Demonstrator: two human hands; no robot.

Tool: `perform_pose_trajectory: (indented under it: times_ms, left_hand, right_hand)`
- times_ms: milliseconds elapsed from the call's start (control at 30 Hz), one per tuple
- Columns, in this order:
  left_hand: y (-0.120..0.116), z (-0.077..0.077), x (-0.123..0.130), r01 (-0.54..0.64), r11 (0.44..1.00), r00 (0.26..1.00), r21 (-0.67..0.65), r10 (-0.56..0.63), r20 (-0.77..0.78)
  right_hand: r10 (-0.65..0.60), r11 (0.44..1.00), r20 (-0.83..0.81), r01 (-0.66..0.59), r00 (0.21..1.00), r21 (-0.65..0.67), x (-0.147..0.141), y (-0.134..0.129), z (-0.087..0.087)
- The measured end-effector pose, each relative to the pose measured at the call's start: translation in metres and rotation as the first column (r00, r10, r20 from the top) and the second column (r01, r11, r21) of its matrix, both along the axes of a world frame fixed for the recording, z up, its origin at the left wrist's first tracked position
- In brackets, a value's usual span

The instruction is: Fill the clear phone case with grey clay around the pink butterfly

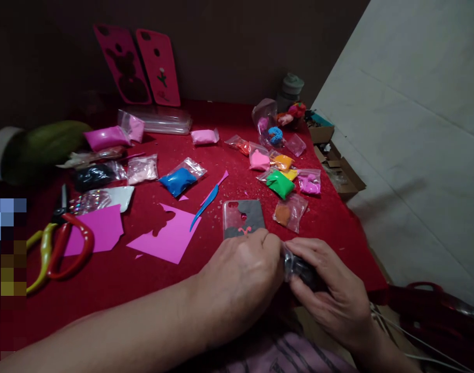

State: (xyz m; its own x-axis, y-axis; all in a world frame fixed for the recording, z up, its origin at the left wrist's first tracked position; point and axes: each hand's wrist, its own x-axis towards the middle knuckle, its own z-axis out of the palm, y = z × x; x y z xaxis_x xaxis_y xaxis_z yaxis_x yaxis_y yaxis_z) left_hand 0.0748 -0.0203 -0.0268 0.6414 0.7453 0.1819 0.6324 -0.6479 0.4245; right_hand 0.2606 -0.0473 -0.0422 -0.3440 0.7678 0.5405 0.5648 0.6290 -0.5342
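Observation:
Near the table's front edge, my right hand (330, 290) grips a small clear bag of black clay (301, 269) between thumb and fingers. My left hand (244, 274) is closed against the bag's left end, its fingertips turned away from view. Just beyond my left hand lies a phone case (254, 213), partly covered in grey with a small pink shape on it; its lower part is hidden behind the hand. A blue plastic knife (206, 205) rests left of the case, beside a cut pink sheet (174, 235).
Red and yellow handled pliers (71, 243) lie at the left. Bags of blue (178, 181), green (281, 184) and other coloured clay are spread over the red table. Two pink phone cases (159, 67) stand at the back, a bottle (290, 90) back right.

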Motion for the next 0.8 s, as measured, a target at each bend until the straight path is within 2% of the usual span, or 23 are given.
perform_pose_trajectory:
  times_ms: [100,200,267,300,333,367,400,433,467,500,600,667,733,800]
  left_hand:
    - [0.002,0.002,0.000,-0.005,0.997,0.999,-0.075,0.009,0.051]
    - [0.005,0.007,0.001,-0.015,0.975,0.994,-0.220,0.039,0.103]
    - [0.009,0.014,0.000,-0.026,0.941,0.986,-0.337,0.080,0.148]
    - [0.011,0.018,-0.001,-0.015,0.894,0.976,-0.449,0.110,0.187]
    - [0.014,0.021,-0.003,0.014,0.817,0.962,-0.576,0.146,0.231]
    - [0.018,0.024,-0.006,0.072,0.678,0.936,-0.731,0.207,0.284]
    - [0.022,0.027,-0.009,0.153,0.485,0.897,-0.861,0.298,0.327]
    - [0.026,0.028,-0.012,0.234,0.338,0.849,-0.912,0.386,0.361]
    - [0.030,0.028,-0.015,0.309,0.239,0.802,-0.920,0.454,0.388]
    - [0.033,0.027,-0.017,0.363,0.191,0.765,-0.912,0.498,0.408]
    - [0.040,0.021,-0.022,0.435,0.145,0.724,-0.888,0.531,0.441]
    - [0.042,0.019,-0.025,0.422,0.164,0.732,-0.892,0.519,0.442]
    - [0.044,0.021,-0.029,0.362,0.254,0.734,-0.897,0.515,0.442]
    - [0.046,0.028,-0.034,0.242,0.387,0.747,-0.890,0.511,0.426]
  right_hand:
    - [0.003,1.000,-0.020,-0.003,1.000,-0.003,-0.001,-0.001,0.001]
    - [0.014,0.999,-0.038,-0.016,0.999,-0.035,-0.002,-0.002,0.001]
    - [0.011,0.998,-0.056,-0.014,0.998,-0.055,-0.003,-0.002,0.000]
    - [0.004,0.998,-0.066,-0.008,0.998,-0.061,-0.003,-0.003,0.000]
    - [-0.006,0.998,-0.074,0.002,0.997,-0.061,-0.003,-0.003,0.000]
    - [-0.018,0.998,-0.080,0.013,0.997,-0.061,-0.003,-0.002,-0.001]
    - [-0.031,0.998,-0.083,0.026,0.996,-0.060,-0.002,-0.002,-0.001]
    - [-0.047,0.997,-0.085,0.041,0.995,-0.064,-0.002,-0.001,-0.001]
    - [-0.063,0.996,-0.086,0.057,0.994,-0.074,-0.002,-0.001,-0.001]
    - [-0.078,0.994,-0.089,0.071,0.993,-0.085,-0.002,0.000,-0.002]
    - [-0.099,0.989,-0.104,0.086,0.990,-0.121,0.000,0.000,-0.003]
    - [-0.102,0.987,-0.115,0.087,0.988,-0.132,0.002,0.000,-0.005]
    - [-0.125,0.984,-0.105,0.110,0.987,-0.139,0.008,0.000,-0.005]
    - [-0.170,0.979,-0.063,0.161,0.983,-0.128,0.016,0.002,-0.005]
